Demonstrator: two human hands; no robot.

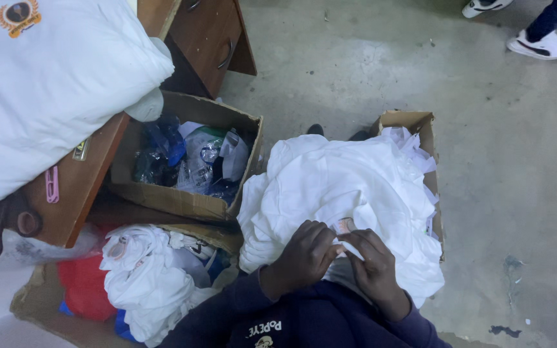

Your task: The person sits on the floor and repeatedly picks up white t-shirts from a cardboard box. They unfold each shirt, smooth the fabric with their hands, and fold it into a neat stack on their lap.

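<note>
A big heap of white garments [343, 187] fills a cardboard box [420, 122] in front of me. My left hand [301, 254] and my right hand [372, 261] meet at the near edge of the heap. Both pinch the white cloth around a small pale label [344, 225] sewn on it. Dark blue sleeves cover both my arms at the bottom of the view.
An open cardboard box [182, 200] of plastic bags and blue items stands left. A second box [40, 303] below it holds white and red cloth. A wooden desk [75, 187] carries stacked white cloth [40, 84]. Another person's white shoes [543, 45] stand on the concrete floor, top right.
</note>
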